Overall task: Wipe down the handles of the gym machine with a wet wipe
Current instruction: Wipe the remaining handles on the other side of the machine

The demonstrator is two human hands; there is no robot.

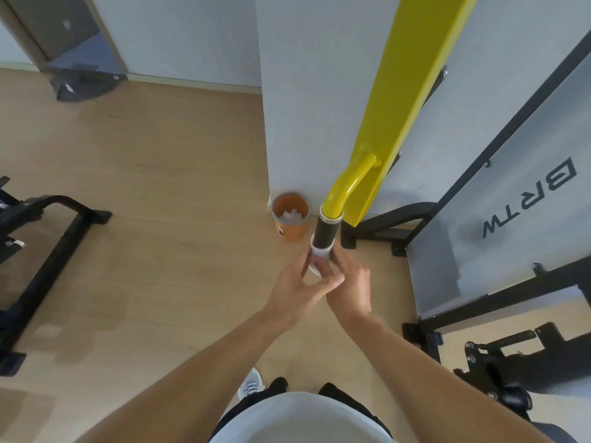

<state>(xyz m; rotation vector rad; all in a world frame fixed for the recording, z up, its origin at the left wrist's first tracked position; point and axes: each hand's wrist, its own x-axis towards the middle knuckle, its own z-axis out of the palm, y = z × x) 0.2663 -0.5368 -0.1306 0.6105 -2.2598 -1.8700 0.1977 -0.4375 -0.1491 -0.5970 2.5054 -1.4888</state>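
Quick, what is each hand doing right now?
Left hand: closed on the wet wipe around the handle.
Right hand: closed around the same wipe and handle end.

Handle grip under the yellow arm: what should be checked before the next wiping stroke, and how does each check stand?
1. Wet wipe wrapped round the black handle grip: ok.
2. Left hand on the wipe: ok.
3. Right hand at the grip's end: ok.
4. Upper grip near the metal collar wiped: cannot tell.
5. Orange bin nearby for the used wipe: ok.
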